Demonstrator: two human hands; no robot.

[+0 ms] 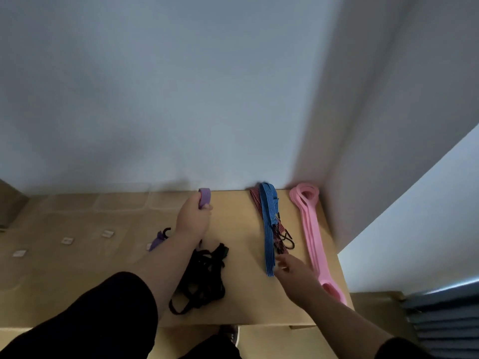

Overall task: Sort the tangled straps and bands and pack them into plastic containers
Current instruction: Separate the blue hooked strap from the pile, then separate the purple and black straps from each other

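Left hand: left hand [193,218] reaches forward over the table [238,309], fingers curled tight around one end of a purple strap [204,197]; a short loop of it sticks up past the knuckles, beside the wall [181,99].
Right hand: right hand [291,272] lies low and to the right, fingertips at the near end of a blue striped strap [268,229]. Motion blur hides whether it pinches the strap or only touches it, so I cannot tell its grip.
Purple strap: its other end [156,242], with a dark hook, trails out to the left of the left forearm.
Blue and red straps: stretched lengthwise between the two hands, running from the wall back to the right fingertips; a red striped strap [255,196] lies under and beside the blue one, their dark hooks [285,239] bunched just ahead of the right hand.
Black tangle: black straps [204,275] heaped just right of the left forearm, between the two arms, unsorted.
Pink band: a folded pink band [311,229] lies outside the right hand, partly under the right wrist.
Containers: none in view.
Doing the step well: probably laying the purple strap straight beside the others. Draw it taut and keep its hook from snagging the black tangle.
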